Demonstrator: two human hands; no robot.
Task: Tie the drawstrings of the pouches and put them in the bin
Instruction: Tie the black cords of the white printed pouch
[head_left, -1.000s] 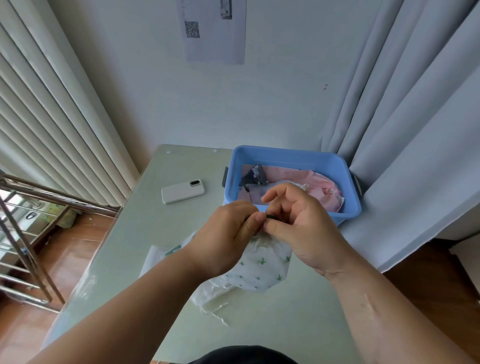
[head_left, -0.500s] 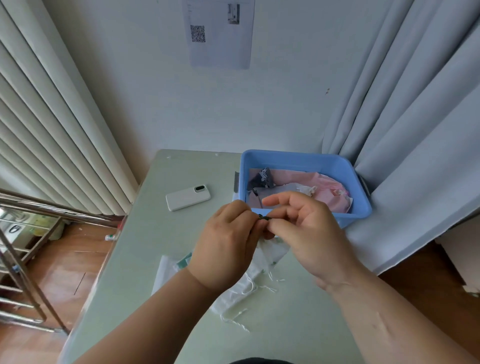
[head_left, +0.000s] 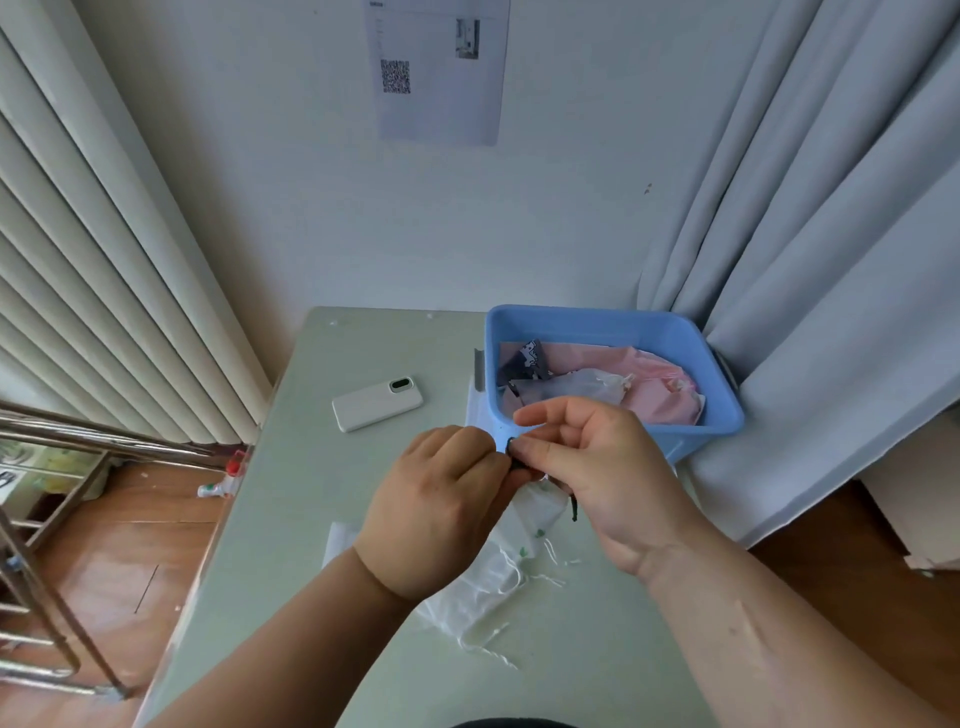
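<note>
white pouch (head_left: 540, 506): held above the table (head_left: 311, 519), just under both hands. dark drawstring (head_left: 511, 446): pinched by curled left hand (head_left: 441, 512) and right hand (head_left: 597, 467), fingertips meeting. blue bin (head_left: 597, 314): 1 o'clock of the hands. phone (head_left: 376, 404): 10 o'clock.

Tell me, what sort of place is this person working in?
Likely an ordinary room in a home or small office, not a workshop: a small table against a plain wall, long curtains beside it, a wooden floor, and a phone lying on the table.
</note>
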